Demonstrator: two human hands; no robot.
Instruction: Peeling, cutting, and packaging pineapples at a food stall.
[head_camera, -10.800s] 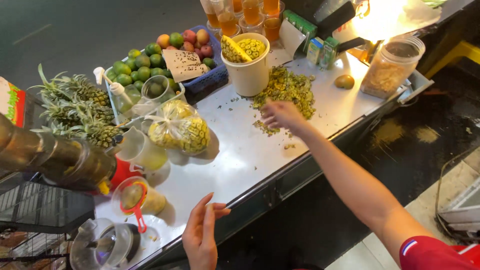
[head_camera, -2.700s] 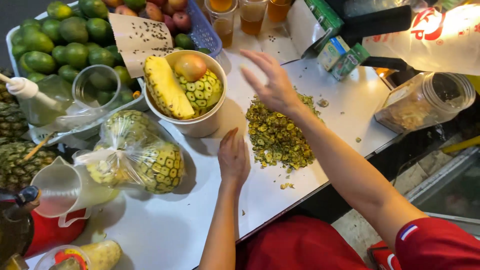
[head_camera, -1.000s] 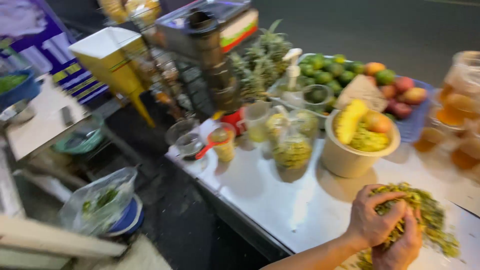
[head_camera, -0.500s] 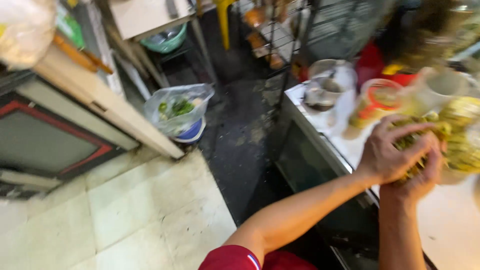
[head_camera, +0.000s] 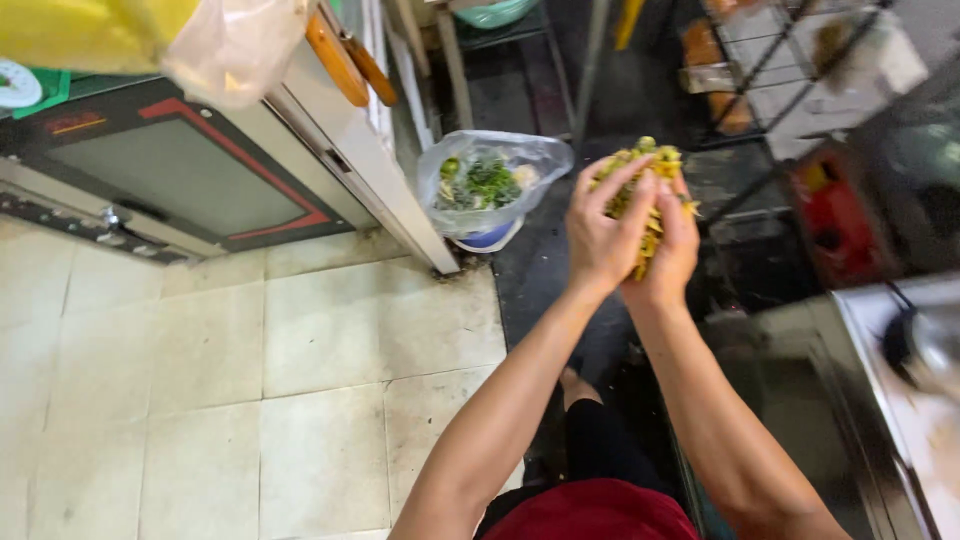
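Below you spreads the pale tiled floor (head_camera: 250, 400), and to its upper left stands a cabinet (head_camera: 180, 170) with a dark panel edged in red, a thin plastic bag (head_camera: 235, 45) hanging over its top corner. At the right edge you can just see the corner of a steel counter (head_camera: 900, 340), blurred, with a wire rack (head_camera: 800, 70) behind it in the dark. Between cabinet and rack, on the dark ground, sits a clear plastic waste bag (head_camera: 490, 185), its mouth open and green scraps already inside. Your two hands are raised together just to the right of that bag and above it: your left hand (head_camera: 600, 235) and your right hand (head_camera: 672, 250) are pressed palm to palm, both clenched around one bundle of yellow-green pineapple peelings (head_camera: 645, 170), bits of which stick out past your fingertips. Judging from this, you are in the carrying step, with the scraps gathered and held in the air but not yet over the bag's mouth. The next move calls for shifting the bundle left and down until it hangs over the opening, keeping both palms tight so loose bits do not fall on the floor, and only then parting your hands.
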